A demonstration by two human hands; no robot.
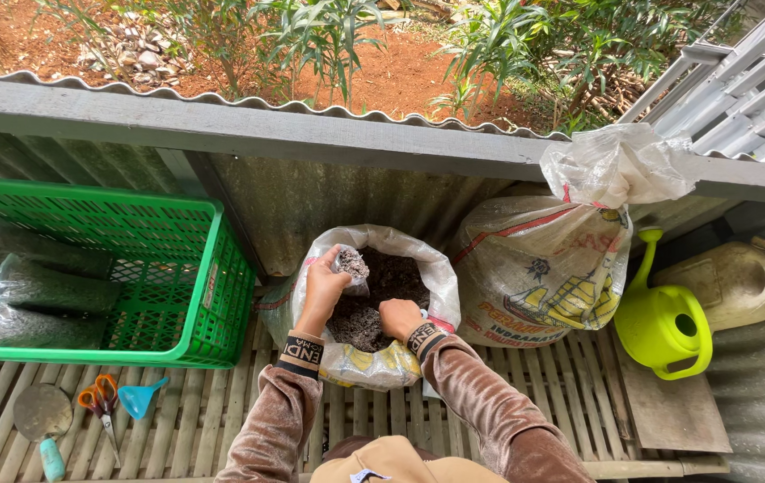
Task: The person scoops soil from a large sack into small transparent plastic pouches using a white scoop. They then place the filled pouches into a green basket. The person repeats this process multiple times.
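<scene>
Both hands (321, 288) (397, 317) in soil sack (440, 277) (open)

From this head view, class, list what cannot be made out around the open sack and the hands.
1. Right hand: its fingers are buried in the dark soil, so its grip is hidden.
2. Left hand: it holds a small clear bag; how full the bag is cannot be told.
3. Green crate: its left part is cut off by the frame edge.
4. Trowel: its handle end is cut off by the bottom edge.
</scene>
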